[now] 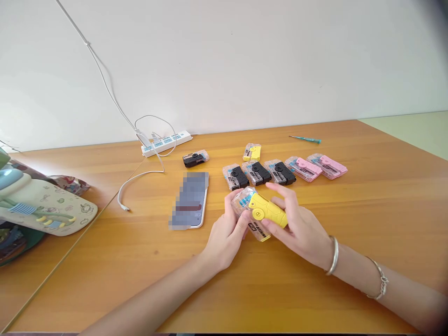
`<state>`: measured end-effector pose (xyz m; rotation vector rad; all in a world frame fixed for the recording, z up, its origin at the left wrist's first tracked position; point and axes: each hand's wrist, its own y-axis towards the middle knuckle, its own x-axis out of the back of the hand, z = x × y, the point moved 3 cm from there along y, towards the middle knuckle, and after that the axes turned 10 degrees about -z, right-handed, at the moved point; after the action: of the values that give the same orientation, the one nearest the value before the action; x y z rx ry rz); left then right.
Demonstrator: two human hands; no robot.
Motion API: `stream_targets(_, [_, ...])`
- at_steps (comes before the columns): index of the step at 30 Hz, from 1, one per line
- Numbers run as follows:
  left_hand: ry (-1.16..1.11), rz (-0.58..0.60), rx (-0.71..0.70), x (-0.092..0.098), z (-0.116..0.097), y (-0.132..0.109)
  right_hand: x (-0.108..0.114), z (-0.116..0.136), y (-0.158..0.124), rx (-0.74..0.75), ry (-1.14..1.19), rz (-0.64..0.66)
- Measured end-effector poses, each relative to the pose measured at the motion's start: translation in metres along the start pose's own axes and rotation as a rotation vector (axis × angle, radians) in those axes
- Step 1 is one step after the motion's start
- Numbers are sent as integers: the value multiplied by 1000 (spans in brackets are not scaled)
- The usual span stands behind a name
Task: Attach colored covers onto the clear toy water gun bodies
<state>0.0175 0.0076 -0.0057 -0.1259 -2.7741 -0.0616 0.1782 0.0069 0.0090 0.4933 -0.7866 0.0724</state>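
Left hand: holding, thumb across the clear body of the yellow unit, fingers wrapped behind it. Right hand: narrow about the unit's yellow handle, thumb on the near side, fingers on the far side, index finger extended. The yellow unit is tilted between the two hands, above the near part of the counter. Its handle stands at an angle to the clear body; how far it is folded out cannot be told for the fingers.

Left of the hands: phone, flat, screen blurred; farther left, a printed bottle. A loose cable ends between them.

Just beyond the hands, a row: three black units, then two pink units, handles lying along their clear bodies. Behind the row, apart from it, a lone black unit and a second yellow unit. Farthest: power strip, screwdriver.

Progress, as judged: one unit in work, apparently partway, not set down. Seven others lie unhandled; whether the row is finished or waiting cannot be told. The screwdriver lies unused.
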Motion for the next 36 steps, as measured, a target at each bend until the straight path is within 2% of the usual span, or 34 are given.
stream_targets(3, [-92, 67, 22, -3, 0, -2, 4, 1, 1, 10, 71, 5])
stream_targets(6, [-221, 98, 47, -4, -2, -3, 2, 3, 0, 42, 153, 30])
stream_targets(9, [-305, 120, 50, -4, -6, -3, 0, 5, -2, 83, 188, 3])
stream_targets(17, [-328, 145, 57, -4, -6, -4, -3, 4, -9, 123, 164, 19])
stream_targets(21, [-323, 138, -17, -3, -7, -4, -1, 9, -10, 184, 168, 3])
stream_targets(26, [-301, 152, -213, -1, -10, -3, 5, 15, -10, 305, 182, -140])
stream_targets(29, [-217, 123, -307, 3, -13, -3, 8, 15, -9, 364, 178, -161])
stream_targets(32, [-226, 140, -320, 3, -14, -2, 11, 16, -6, 488, 146, -161])
stream_targets(36, [-366, 190, -323, 1, -14, -2, 13, 17, -1, 643, 33, -250])
